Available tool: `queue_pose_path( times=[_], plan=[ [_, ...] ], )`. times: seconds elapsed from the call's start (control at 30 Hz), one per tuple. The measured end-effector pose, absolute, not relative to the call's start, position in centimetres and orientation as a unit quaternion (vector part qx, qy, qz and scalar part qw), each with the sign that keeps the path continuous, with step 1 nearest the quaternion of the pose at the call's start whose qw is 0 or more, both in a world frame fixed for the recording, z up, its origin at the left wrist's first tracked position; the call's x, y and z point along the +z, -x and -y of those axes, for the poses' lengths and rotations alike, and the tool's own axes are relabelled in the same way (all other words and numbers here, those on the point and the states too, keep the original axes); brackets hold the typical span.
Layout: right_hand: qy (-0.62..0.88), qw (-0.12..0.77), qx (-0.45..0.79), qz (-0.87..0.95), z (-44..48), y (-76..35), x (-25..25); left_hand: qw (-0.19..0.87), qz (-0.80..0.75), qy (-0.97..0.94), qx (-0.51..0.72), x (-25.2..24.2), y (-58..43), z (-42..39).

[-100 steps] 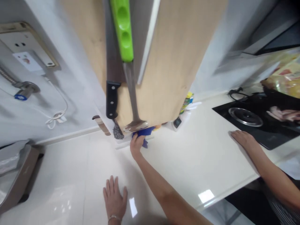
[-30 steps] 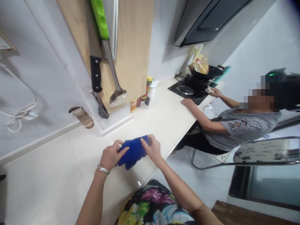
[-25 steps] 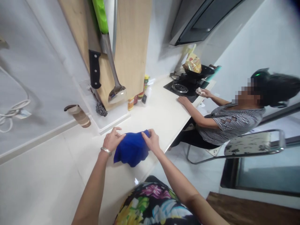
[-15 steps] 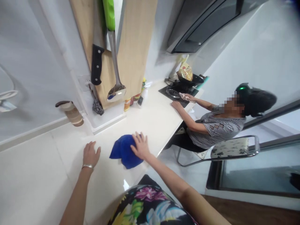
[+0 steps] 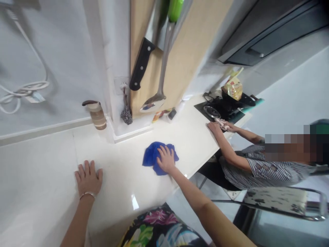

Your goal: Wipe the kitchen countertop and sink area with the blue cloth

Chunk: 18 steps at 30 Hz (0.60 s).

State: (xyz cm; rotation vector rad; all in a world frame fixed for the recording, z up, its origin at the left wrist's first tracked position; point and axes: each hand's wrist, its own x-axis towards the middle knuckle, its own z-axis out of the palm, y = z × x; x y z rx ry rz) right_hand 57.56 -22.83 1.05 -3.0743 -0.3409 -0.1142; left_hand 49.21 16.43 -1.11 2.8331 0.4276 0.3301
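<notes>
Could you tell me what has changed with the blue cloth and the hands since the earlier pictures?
The blue cloth, fetched from under the hanging board, was held by both hands, then laid on the counter. The left hand let go and lies flat; the right hand presses on it. The knife and ladle stayed hanging.
</notes>
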Motion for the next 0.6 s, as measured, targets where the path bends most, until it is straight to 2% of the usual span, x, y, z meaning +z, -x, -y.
queue_pose_path(
  times=[0.3,0.47,0.6],
  plan=[
    [0.989,0.062,-0.043,0.127,14.5,-63.0,0.3,0.166,-0.149,-0.967,0.123,-0.7,-48.9,-16.5],
    [0.969,0.093,-0.003,0.227,8.4,-59.8,1.1,0.185,-0.156,-0.963,0.115,-0.7,-48.8,-16.8],
    [0.943,0.116,0.022,0.311,6.6,-54.9,1.8,0.211,-0.111,-0.957,0.167,-0.9,-48.7,-17.2]
  ],
)
